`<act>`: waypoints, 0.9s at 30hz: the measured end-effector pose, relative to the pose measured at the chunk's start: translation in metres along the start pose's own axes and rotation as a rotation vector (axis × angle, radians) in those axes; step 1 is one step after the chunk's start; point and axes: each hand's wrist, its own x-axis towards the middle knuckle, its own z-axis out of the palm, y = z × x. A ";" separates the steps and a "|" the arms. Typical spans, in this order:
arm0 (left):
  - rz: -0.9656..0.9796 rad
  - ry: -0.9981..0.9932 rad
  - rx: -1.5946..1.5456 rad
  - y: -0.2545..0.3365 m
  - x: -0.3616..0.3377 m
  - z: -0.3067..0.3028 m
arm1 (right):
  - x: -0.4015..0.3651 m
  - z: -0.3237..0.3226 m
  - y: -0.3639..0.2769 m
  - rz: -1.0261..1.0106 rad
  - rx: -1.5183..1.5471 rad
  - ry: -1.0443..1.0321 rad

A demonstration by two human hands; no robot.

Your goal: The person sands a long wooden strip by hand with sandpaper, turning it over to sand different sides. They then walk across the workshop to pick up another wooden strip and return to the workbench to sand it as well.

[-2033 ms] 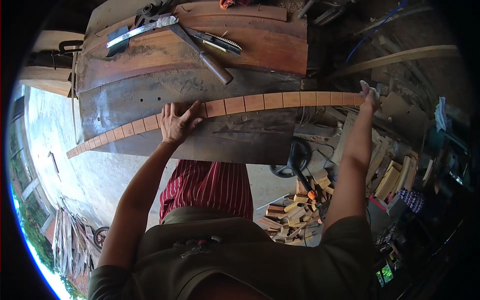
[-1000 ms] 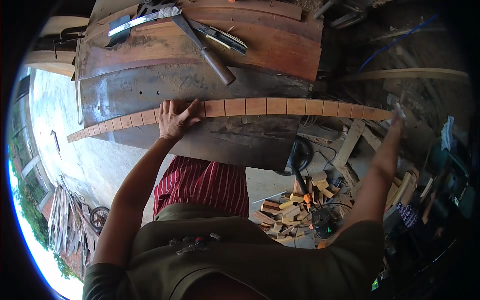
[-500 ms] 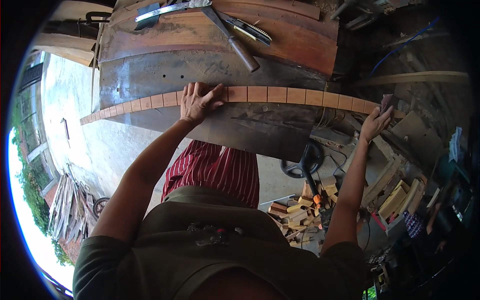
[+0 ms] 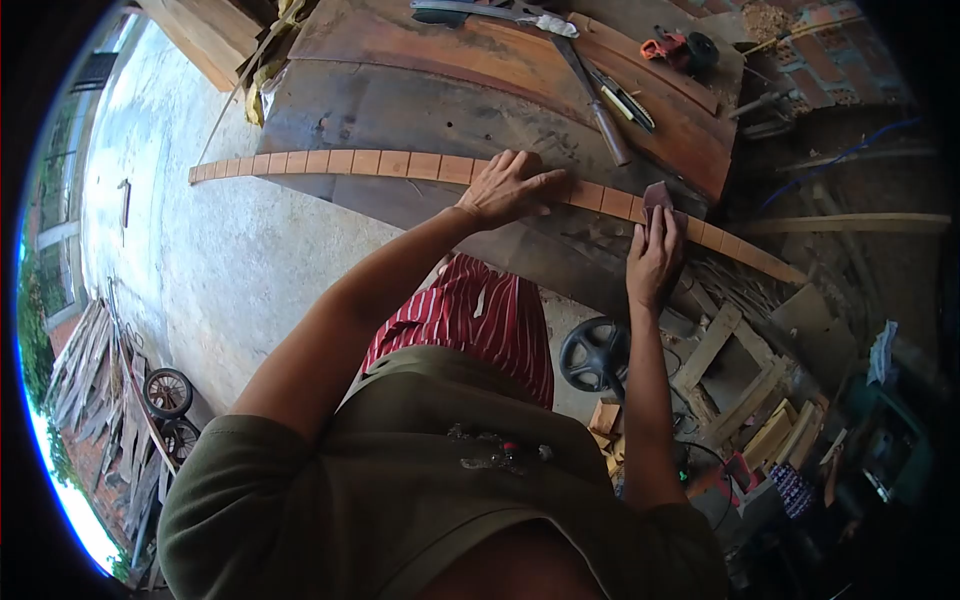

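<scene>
Reddish-brown strip [image 4: 395, 164]: lies across the dark tabletop [image 4: 570, 265], one stretch covered by the left hand [image 4: 510, 188], another by the right hand [image 4: 655, 260].
Left fingers: curled over the strip's far edge, gripping it, thumb spread along it; the fingertips are hard to make out.
Right fingers: stretched out close together, gripping a brown folded sheet [image 4: 656, 196] against the strip; the thumb's hold is hidden.
Metal blade [image 4: 480, 10]: cut off by the upper border, its right end wrapped in something whitish.
Wood blocks [image 4: 605, 420]: partly behind the shirt and right forearm.
Dark right side: heaped scrap, too dim to sort.
Strip ends: both overhang the tabletop, the left over concrete floor [image 4: 270, 240], the right above the scrap.
Open room: wide, pale floor at left; a bare wedge of tabletop between strip and body, narrowing leftward.
Far side: a wooden-handled knife [image 4: 608, 133] lies near the right hand, a black cutter [image 4: 630, 108] just beside it.
Surfaces: the strip is slim, bowed to the eye, scored crosswise by fine dark lines; the tabletop is scuffed; beyond it, reddish planks [image 4: 450, 62] show streaky grain.
Spoked wheel [image 4: 594, 355]: black, round, below the tabletop's near edge.
</scene>
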 end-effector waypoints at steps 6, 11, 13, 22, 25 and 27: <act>-0.218 0.151 0.177 -0.110 -0.103 -0.068 | -0.002 0.006 0.033 0.303 -0.120 -0.126; -0.245 0.178 0.283 -0.165 -0.159 -0.078 | -0.011 0.042 -0.106 0.190 -0.077 -0.023; -0.269 0.170 0.224 -0.163 -0.153 -0.082 | -0.009 0.047 -0.159 0.044 -0.003 -0.072; -0.289 0.102 0.132 -0.179 -0.142 -0.094 | -0.003 0.035 -0.069 0.317 -0.238 -0.013; -0.264 0.142 0.143 -0.183 -0.143 -0.095 | 0.002 0.061 -0.147 0.462 -0.329 -0.029; -0.294 0.089 0.145 -0.181 -0.142 -0.096 | -0.002 0.064 -0.208 0.408 -0.233 -0.050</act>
